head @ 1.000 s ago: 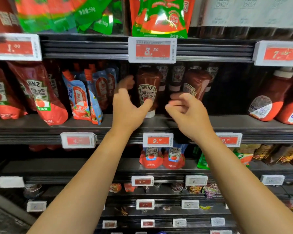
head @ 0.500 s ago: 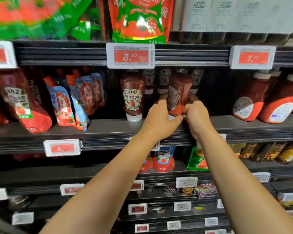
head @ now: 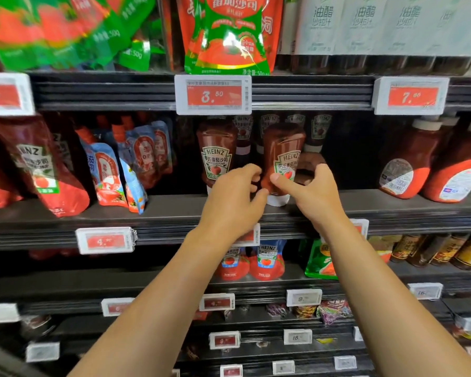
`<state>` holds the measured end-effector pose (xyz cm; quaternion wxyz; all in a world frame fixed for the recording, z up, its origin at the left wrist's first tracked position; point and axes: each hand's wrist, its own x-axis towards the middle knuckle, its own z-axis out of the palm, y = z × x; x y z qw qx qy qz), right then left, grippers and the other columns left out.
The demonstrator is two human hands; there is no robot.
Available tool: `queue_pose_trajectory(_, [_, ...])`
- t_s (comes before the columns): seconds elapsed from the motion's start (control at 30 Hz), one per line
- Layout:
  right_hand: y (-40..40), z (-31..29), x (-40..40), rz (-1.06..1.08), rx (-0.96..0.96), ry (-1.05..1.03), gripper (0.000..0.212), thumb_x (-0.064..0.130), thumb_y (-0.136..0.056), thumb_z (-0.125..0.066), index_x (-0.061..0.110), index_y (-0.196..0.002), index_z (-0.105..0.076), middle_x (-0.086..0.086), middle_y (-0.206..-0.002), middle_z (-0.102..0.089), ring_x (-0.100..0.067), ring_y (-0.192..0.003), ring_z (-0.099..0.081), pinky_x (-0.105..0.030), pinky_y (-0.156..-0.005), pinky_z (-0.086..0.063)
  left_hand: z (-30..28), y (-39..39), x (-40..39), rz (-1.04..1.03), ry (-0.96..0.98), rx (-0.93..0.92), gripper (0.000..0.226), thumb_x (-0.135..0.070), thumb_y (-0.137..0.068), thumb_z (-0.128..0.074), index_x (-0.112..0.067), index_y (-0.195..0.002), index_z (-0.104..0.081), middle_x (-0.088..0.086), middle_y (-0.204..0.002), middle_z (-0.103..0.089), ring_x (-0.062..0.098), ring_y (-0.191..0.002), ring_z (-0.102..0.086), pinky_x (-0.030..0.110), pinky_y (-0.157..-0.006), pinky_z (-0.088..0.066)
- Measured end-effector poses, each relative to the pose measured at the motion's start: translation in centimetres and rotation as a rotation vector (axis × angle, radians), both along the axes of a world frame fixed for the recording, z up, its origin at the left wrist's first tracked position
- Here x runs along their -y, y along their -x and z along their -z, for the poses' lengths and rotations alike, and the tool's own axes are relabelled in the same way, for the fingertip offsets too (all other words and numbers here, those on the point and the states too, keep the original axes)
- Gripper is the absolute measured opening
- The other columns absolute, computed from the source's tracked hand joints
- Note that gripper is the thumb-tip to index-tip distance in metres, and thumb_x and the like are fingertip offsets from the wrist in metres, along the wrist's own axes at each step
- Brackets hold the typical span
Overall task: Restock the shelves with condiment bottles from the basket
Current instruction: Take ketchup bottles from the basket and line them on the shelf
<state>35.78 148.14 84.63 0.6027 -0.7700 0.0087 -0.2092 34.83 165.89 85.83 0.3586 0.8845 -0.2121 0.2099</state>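
An upside-down Heinz ketchup bottle (head: 283,142) stands on its white cap on the middle shelf (head: 161,210), slightly tilted, label facing me. My right hand (head: 314,195) grips it low down, thumb on the label and fingers curled round its right side. My left hand (head: 233,198) holds its lower left side with curled fingers, thumb near the cap. A second identical bottle (head: 216,148) stands just to the left, apart from my hands. More Heinz bottles (head: 321,129) stand behind. The basket is not in view.
Blue sauce pouches (head: 108,172) and a large Heinz pouch (head: 38,170) fill the shelf's left part. Big red bottles (head: 408,164) stand at the right, with a dark gap between them and my hands. A 3.50 price tag (head: 212,95) hangs above. Lower shelves hold pouches and dark bottles.
Both hands shifted from the left bottle to the right bottle and closed on it. That bottle has been turned so its label faces front. The view moved up and right.
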Motion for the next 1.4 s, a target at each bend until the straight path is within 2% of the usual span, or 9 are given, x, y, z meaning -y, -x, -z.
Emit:
queue_pose_trajectory(0.13, [-0.1, -0.4, -1.3, 0.067, 0.012, 0.170, 0.073, 0.060, -0.061, -0.086, 0.024, -0.116, -0.054, 0.007, -0.108, -0.068, -0.005, -0.098, -0.067, -0.027, -0.079, -0.057, -1.8, 1.1, -2.8, -0.252, 0.059, 0.310, 0.016, -0.019, -0.086, -0.066, -0.012, -0.101, -0.067, 0.000, -0.089, -0.063, 0.018, -0.085, -0.061, 0.036, -0.075, -0.053])
queue_pose_trajectory(0.3, [0.4, -1.6, -1.4, 0.023, 0.127, 0.275, 0.103, 0.036, -0.066, -0.093, 0.035, -0.149, -0.031, -0.005, -0.137, -0.052, -0.021, -0.122, -0.059, -0.039, -0.097, -0.056, -3.9, -0.7, -5.4, -0.374, -0.045, 0.240, 0.035, -0.018, -0.079, -0.070, -0.001, -0.108, -0.063, 0.022, -0.097, -0.058, 0.043, -0.099, -0.056, 0.042, -0.083, -0.048])
queue_pose_trajectory(0.37, [0.4, -2.0, -1.7, 0.048, 0.126, 0.384, 0.105, 0.034, -0.067, -0.094, 0.035, -0.149, -0.030, -0.007, -0.131, -0.054, -0.021, -0.116, -0.060, -0.039, -0.094, -0.057, -4.2, -1.6, -6.0, -0.282, -0.176, 0.218, 0.065, -0.026, -0.074, -0.077, -0.007, -0.132, -0.056, 0.024, -0.119, -0.059, 0.044, -0.120, -0.052, 0.042, -0.094, -0.049])
queue_pose_trajectory(0.47, [-0.4, -2.3, -2.4, 0.109, 0.108, 0.474, 0.097, 0.038, -0.065, -0.095, 0.027, -0.143, -0.039, -0.007, -0.124, -0.061, -0.022, -0.111, -0.061, -0.030, -0.085, -0.052, -3.8, -3.0, -6.4, -0.105, -0.232, 0.236, 0.100, -0.024, -0.074, -0.081, -0.024, -0.158, -0.027, 0.007, -0.163, -0.024, 0.027, -0.151, -0.020, 0.029, -0.119, -0.023])
queue_pose_trajectory(0.63, [-2.5, -2.0, -3.6, 0.144, 0.042, 0.584, 0.083, 0.036, -0.071, -0.091, 0.015, -0.138, -0.048, -0.013, -0.114, -0.068, -0.030, -0.105, -0.066, -0.031, -0.081, -0.053, -3.1, -5.8, -6.2, -0.111, -0.227, 0.207, 0.099, -0.017, -0.078, -0.082, -0.025, -0.159, -0.025, 0.003, -0.166, -0.019, 0.025, -0.153, -0.012, 0.020, -0.118, -0.005])
queue_pose_trajectory(0.77, [-5.2, -2.6, -4.8, 0.111, 0.057, 0.590, 0.086, 0.034, -0.074, -0.087, 0.027, -0.146, -0.041, -0.012, -0.133, -0.059, -0.033, -0.119, -0.059, -0.039, -0.095, -0.052, -3.4, -8.8, -6.1, -0.179, -0.290, 0.150, 0.102, -0.017, -0.078, -0.081, -0.025, -0.160, -0.020, 0.008, -0.165, -0.019, 0.032, -0.152, -0.015, 0.036, -0.119, -0.019])
queue_pose_trajectory(0.9, [-8.4, -3.3, -5.5, 0.169, 0.012, 0.685, 0.066, 0.033, -0.081, -0.082, 0.015, -0.136, -0.050, -0.016, -0.128, -0.064, -0.039, -0.118, -0.061, -0.042, -0.095, -0.052, -3.2, -11.4, -6.0, -0.223, -0.268, 0.157, 0.094, -0.010, -0.079, -0.077, -0.019, -0.157, -0.026, 0.015, -0.159, -0.031, 0.038, -0.147, -0.026, 0.046, -0.118, -0.028])
queue_pose_trajectory(1.23, [-13.5, -2.2, -6.6, 0.177, 0.051, 0.645, 0.075, 0.021, -0.088, -0.077, 0.017, -0.150, -0.036, -0.016, -0.143, -0.055, -0.037, -0.132, -0.053, -0.047, -0.108, -0.048, -2.3, -15.8, -5.4, -0.236, -0.089, 0.107, 0.074, -0.004, -0.085, -0.073, -0.016, -0.150, -0.040, 0.013, -0.149, -0.046, 0.033, -0.142, -0.039, 0.035, -0.116, -0.027])
queue_pose_trajectory(1.4, [-14.7, -0.9, -6.8, 0.139, 0.113, 0.530, 0.075, 0.014, -0.088, -0.075, 0.016, -0.151, -0.034, -0.018, -0.145, -0.051, -0.035, -0.134, -0.050, -0.038, -0.107, -0.042, -0.8, -16.5, -5.1, -0.238, 0.030, 0.129, 0.071, -0.004, -0.084, -0.074, -0.010, -0.147, -0.043, 0.016, -0.146, -0.048, 0.021, -0.133, -0.047, 0.015, -0.109, -0.024])
